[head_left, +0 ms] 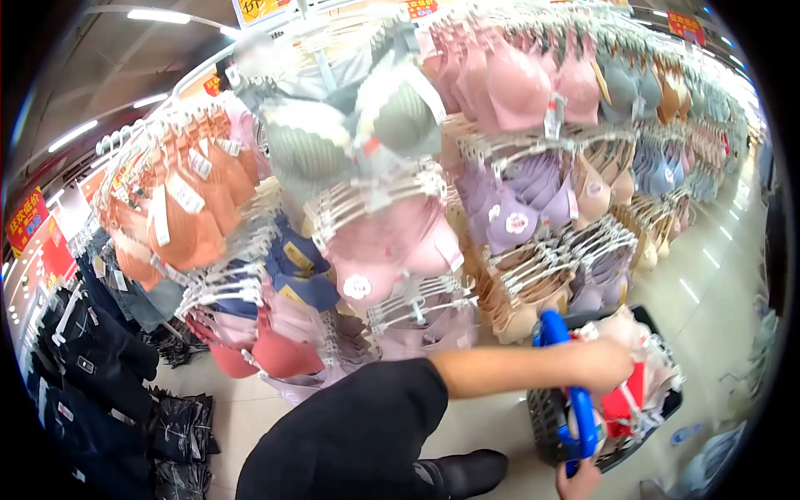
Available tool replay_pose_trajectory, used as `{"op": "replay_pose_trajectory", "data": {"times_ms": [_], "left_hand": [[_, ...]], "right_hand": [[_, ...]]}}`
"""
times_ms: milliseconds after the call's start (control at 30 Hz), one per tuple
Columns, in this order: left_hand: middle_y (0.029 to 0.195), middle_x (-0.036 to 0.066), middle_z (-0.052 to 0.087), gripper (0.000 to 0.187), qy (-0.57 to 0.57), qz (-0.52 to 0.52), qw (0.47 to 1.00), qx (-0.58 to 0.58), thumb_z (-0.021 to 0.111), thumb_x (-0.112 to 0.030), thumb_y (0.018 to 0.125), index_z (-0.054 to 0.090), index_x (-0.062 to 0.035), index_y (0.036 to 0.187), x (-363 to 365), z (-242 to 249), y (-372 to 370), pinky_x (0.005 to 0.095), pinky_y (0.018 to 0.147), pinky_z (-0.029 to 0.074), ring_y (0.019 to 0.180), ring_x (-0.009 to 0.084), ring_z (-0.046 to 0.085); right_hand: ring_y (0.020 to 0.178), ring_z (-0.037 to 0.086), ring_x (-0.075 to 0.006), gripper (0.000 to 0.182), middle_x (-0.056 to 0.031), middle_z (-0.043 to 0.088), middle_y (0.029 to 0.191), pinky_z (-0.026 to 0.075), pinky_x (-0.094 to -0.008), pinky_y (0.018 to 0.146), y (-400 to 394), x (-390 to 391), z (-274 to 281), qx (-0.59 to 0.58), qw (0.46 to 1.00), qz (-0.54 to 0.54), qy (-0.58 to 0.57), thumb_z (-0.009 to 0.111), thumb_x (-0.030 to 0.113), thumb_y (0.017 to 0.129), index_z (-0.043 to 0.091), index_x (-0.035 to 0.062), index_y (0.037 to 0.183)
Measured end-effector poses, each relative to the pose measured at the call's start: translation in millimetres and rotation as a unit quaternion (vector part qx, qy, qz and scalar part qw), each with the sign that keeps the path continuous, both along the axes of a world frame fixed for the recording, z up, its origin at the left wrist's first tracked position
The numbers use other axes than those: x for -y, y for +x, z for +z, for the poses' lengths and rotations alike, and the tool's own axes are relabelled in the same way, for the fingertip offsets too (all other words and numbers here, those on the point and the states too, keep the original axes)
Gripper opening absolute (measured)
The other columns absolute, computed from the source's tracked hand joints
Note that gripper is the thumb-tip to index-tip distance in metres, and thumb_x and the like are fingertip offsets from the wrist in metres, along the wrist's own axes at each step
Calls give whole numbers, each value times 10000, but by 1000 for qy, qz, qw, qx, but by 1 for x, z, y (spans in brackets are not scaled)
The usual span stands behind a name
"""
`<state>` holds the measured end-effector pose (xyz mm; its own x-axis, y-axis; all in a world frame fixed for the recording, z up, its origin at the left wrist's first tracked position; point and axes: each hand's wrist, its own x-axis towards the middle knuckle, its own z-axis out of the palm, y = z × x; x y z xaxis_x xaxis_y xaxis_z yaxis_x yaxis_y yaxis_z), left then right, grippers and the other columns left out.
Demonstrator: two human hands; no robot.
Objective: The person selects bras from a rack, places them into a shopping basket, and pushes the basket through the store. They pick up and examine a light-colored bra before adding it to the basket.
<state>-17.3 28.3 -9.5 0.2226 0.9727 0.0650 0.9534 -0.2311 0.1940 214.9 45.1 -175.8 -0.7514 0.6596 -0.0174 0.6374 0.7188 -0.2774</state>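
Observation:
My left arm, in a black sleeve, stretches across to a black shopping basket (542, 425) at the lower right. My left hand (604, 367) is over the clothes in the basket, smeared by motion, so its fingers do not show clearly. At the bottom edge, my right hand (579, 481) is closed around the blue handle (586, 425) of the basket. Inside lie pale pink and white bras (629, 329) and a red item (621, 404), heaped together.
Racks of bras on white hangers rise ahead: orange bras (179, 204), green bras (400, 112), pink bras (517, 79) and purple bras (521, 204). Dark trousers (92, 358) hang at left. A tiled aisle (700, 267) runs along the right. A dark shoe (475, 475) shows below.

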Motion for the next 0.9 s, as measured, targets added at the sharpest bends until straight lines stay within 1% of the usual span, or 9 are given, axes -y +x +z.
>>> {"op": "replay_pose_trajectory", "data": {"times_ms": [67,233,400,500,533,633,667,800,900], "left_hand": [[653,194,601,134,2,25,999,47,557,-91,676,601,35,674,1,2,-1,417,563,493,621,336,609],[637,180,588,106,40,68,987,140,517,-100,722,545,2,725,-6,-4,1,427,537,481,614,328,606],[651,147,599,135,17,69,990,125,544,-147,726,538,-20,770,-5,6,13,409,533,481,609,299,611],[659,168,600,167,8,37,983,179,516,-187,761,530,-23,781,0,19,20,424,538,479,597,320,607],[660,172,600,168,8,44,984,170,513,-192,764,528,-25,778,-3,17,19,427,538,479,600,326,606],[663,183,596,175,35,32,983,177,508,-202,771,526,-28,759,-8,12,18,438,544,476,604,343,600],[658,185,591,190,18,55,980,189,503,-217,777,519,-32,740,-6,17,19,445,527,466,578,346,589],[702,153,609,248,48,159,963,211,502,-258,771,595,-34,719,14,41,29,421,581,479,664,309,604],[605,146,598,247,44,244,949,196,516,-251,723,615,-44,632,3,-8,26,423,498,460,556,318,590]], "right_hand": [[835,580,-387,517,-228,548,1064,461,-468,736,-2,-2,17,70,992,-20,-100,555,386,753,483,104,1180],[1008,521,-331,473,-207,519,1140,402,-414,858,-4,-21,26,-98,895,-101,-423,488,295,817,430,77,1232],[985,517,-322,391,-184,526,1129,399,-406,826,-40,-28,90,-504,553,-272,-605,482,271,846,471,75,1184],[971,515,-316,345,-170,531,1122,398,-401,807,-60,-39,119,-624,431,-235,-608,479,257,864,495,73,1155],[1186,395,-279,373,-122,392,1324,329,-395,955,-61,-50,116,-613,469,-153,-617,388,277,921,425,98,1245],[1226,362,-293,385,-137,387,1329,315,-390,971,-74,-58,160,-590,477,-171,-628,406,265,915,394,88,1256],[1242,328,-329,380,-174,294,1371,372,-479,924,-77,-76,150,-588,455,-178,-645,429,230,907,361,111,1261],[776,527,-162,262,-37,559,878,448,-293,735,-71,-168,168,-503,522,-182,-664,434,203,905,469,99,1142],[479,358,-45,219,46,388,582,336,-199,435,-68,-208,221,-477,611,-133,-617,414,240,921,487,107,1078]]}}
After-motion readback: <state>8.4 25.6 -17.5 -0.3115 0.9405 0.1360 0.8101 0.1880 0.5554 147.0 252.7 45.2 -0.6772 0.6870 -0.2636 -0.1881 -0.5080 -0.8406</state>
